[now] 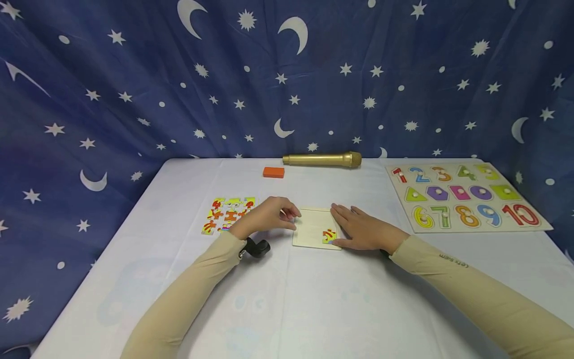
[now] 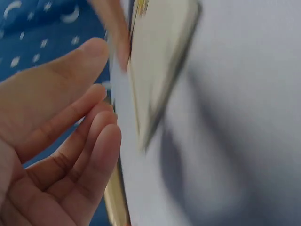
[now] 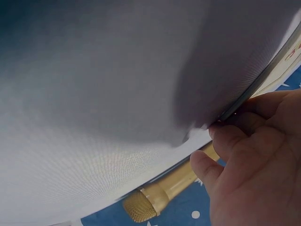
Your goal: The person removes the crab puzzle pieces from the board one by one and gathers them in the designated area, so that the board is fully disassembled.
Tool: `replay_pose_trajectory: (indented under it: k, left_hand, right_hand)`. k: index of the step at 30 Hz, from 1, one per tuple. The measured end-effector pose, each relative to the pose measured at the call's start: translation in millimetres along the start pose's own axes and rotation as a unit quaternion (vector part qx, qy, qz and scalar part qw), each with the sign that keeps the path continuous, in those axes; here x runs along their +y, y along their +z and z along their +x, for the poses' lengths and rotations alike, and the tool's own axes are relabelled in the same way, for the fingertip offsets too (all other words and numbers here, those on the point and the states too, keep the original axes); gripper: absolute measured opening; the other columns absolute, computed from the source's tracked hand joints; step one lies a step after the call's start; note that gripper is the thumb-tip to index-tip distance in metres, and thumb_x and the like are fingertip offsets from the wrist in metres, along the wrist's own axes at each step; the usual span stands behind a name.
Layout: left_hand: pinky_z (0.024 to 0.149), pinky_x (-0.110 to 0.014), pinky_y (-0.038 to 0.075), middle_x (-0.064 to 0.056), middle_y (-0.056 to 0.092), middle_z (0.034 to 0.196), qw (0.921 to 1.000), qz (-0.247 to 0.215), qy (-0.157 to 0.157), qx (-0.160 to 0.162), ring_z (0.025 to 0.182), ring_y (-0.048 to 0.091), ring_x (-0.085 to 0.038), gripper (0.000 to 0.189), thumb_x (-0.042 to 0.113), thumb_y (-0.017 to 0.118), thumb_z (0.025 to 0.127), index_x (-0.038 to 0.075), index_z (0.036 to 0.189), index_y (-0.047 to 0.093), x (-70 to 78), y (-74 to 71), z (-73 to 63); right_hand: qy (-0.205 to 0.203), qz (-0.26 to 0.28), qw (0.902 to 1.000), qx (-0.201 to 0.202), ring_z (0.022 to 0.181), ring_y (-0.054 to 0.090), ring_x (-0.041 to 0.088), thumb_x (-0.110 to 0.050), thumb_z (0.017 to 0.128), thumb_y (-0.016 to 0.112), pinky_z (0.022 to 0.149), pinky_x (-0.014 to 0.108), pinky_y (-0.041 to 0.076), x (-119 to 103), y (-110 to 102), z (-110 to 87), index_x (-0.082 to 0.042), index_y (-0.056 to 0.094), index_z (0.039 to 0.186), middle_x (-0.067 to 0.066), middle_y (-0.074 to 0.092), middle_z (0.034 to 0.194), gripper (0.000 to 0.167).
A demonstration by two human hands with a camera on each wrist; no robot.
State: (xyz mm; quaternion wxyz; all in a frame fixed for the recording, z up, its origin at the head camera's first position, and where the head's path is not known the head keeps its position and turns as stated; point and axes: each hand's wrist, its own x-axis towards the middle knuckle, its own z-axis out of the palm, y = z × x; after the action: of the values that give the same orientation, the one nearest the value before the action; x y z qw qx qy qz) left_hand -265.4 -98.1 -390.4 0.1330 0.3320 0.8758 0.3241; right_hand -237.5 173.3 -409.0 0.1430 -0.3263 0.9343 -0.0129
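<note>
A square, pale wooden puzzle tray [image 1: 311, 228] lies on the table. One yellow and orange jigsaw piece [image 1: 329, 236] sits in its near right corner. My right hand [image 1: 360, 227] rests along the tray's right side, fingers at the far corner and thumb beside the piece. Just off the left edge hovers my left hand [image 1: 273, 217]. The left wrist view shows the left hand [image 2: 61, 141] with thumb and fingers apart and nothing between them. Several loose jigsaw pieces [image 1: 230, 216] lie to the left, partly hidden behind the left hand and forearm.
A gold microphone [image 1: 322, 159] lies along the far table edge, with an orange block [image 1: 273, 172] in front of it. On the right is a number and shape peg board [image 1: 466, 198]. A starry blue cloth [image 1: 287, 75] hangs behind the white-covered table [image 1: 314, 309].
</note>
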Motion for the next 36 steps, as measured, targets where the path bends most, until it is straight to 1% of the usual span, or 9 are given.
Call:
replay_pose_trajectory:
  k: [3, 5, 8, 11, 18, 25, 28, 31, 36]
  left_hand:
    - [0.073, -0.015, 0.049, -0.008, 0.066, 0.092, 0.9996, 0.008, 0.019, -0.02, 0.08, 0.057, -0.01, 0.027, 0.014, 0.077, 0.077, 0.003, 0.101, 0.069, 9.9, 15.3, 12.2]
    - [0.071, -0.014, 0.047, -0.006, 0.065, 0.091, 0.9991, 0.016, 0.025, -0.029, 0.079, 0.056, -0.009, 0.026, 0.015, 0.077, 0.077, 0.004, 0.1, 0.069, 15.3, 24.3, 19.1]
    - [0.069, -0.014, 0.046, -0.005, 0.066, 0.09, 0.9984, 0.03, 0.026, -0.041, 0.077, 0.056, -0.009, 0.025, 0.016, 0.077, 0.077, 0.005, 0.098, 0.069, 21.3, 35.0, 27.4]
    - [0.07, -0.014, 0.045, -0.003, 0.067, 0.09, 0.9977, 0.039, 0.019, -0.053, 0.077, 0.056, -0.009, 0.024, 0.017, 0.077, 0.077, 0.006, 0.097, 0.07, 26.0, 41.7, 32.7]
    - [0.067, -0.013, 0.043, -0.002, 0.064, 0.081, 0.9968, 0.057, 0.007, -0.056, 0.072, 0.052, -0.006, 0.02, 0.016, 0.08, 0.074, 0.006, 0.089, 0.069, 34.3, 47.7, 39.5]
    - [0.066, -0.013, 0.041, 0.001, 0.061, 0.079, 0.995, 0.074, -0.038, -0.055, 0.071, 0.049, -0.004, 0.023, 0.017, 0.082, 0.071, 0.007, 0.086, 0.068, 42.1, 50.5, 44.0]
    - [0.066, -0.013, 0.042, 0.0, 0.062, 0.08, 0.9949, 0.071, -0.048, -0.054, 0.071, 0.05, -0.004, 0.022, 0.016, 0.082, 0.071, 0.006, 0.086, 0.068, 45.3, 51.0, 44.3]
    - [0.066, -0.013, 0.042, -0.001, 0.062, 0.081, 0.9946, 0.07, -0.053, -0.054, 0.071, 0.05, -0.005, 0.022, 0.015, 0.082, 0.071, 0.006, 0.086, 0.068, 46.8, 51.5, 44.2]
    - [0.067, -0.013, 0.042, 0.0, 0.061, 0.081, 0.9935, 0.076, -0.062, -0.057, 0.072, 0.05, -0.005, 0.025, 0.016, 0.083, 0.071, 0.007, 0.087, 0.066, 46.4, 51.9, 43.5]
  right_hand:
    - [0.002, 0.002, 1.0, -0.001, 0.145, 0.016, 0.03, -0.058, 0.091, 0.045, 0.116, 0.051, 0.016, 0, -1, -0.4, 0.001, 0.014, 0.149, 0.017, 0.014, 0.157, 0.088]
    - [0.002, 0.005, 1.0, -0.001, 0.145, 0.016, 0.03, -0.057, 0.091, 0.046, 0.116, 0.052, 0.016, -1, -2, -1.2, 0.002, 0.014, 0.149, 0.017, 0.015, 0.157, 0.088]
    - [0.0, 0.008, 1.0, 0.002, 0.145, 0.017, 0.031, -0.056, 0.091, 0.047, 0.116, 0.052, 0.017, -1, -3, -2.1, 0.002, 0.015, 0.148, 0.018, 0.015, 0.156, 0.088]
    - [-0.001, 0.007, 1.0, 0.004, 0.145, 0.017, 0.03, -0.056, 0.091, 0.047, 0.116, 0.052, 0.017, -1, -3, -2.1, 0.002, 0.015, 0.148, 0.018, 0.016, 0.156, 0.087]
    - [-0.002, 0.006, 0.9999, 0.009, 0.144, 0.018, 0.031, -0.055, 0.091, 0.048, 0.115, 0.052, 0.018, 1, 1, -1.8, 0.003, 0.016, 0.148, 0.019, 0.017, 0.156, 0.087]
    - [-0.004, 0.01, 0.9998, 0.016, 0.144, 0.019, 0.032, -0.053, 0.092, 0.048, 0.114, 0.053, 0.019, 1, 2, -2.5, 0.005, 0.017, 0.147, 0.02, 0.017, 0.155, 0.086]
    - [-0.007, 0.015, 0.9997, 0.018, 0.144, 0.02, 0.033, -0.057, 0.09, 0.049, 0.114, 0.054, 0.019, 1, 2, -2.7, 0.005, 0.017, 0.147, 0.021, 0.018, 0.155, 0.09]
    - [-0.005, 0.024, 0.9996, 0.014, 0.144, 0.019, 0.031, -0.064, 0.086, 0.05, 0.115, 0.054, 0.018, 1, 2, -2.9, 0.003, 0.016, 0.148, 0.019, 0.016, 0.156, 0.098]
    - [-0.001, 0.026, 0.9996, 0.007, 0.145, 0.017, 0.03, -0.071, 0.08, 0.051, 0.115, 0.053, 0.016, 2, 2, -1.6, 0.001, 0.013, 0.149, 0.016, 0.013, 0.157, 0.107]
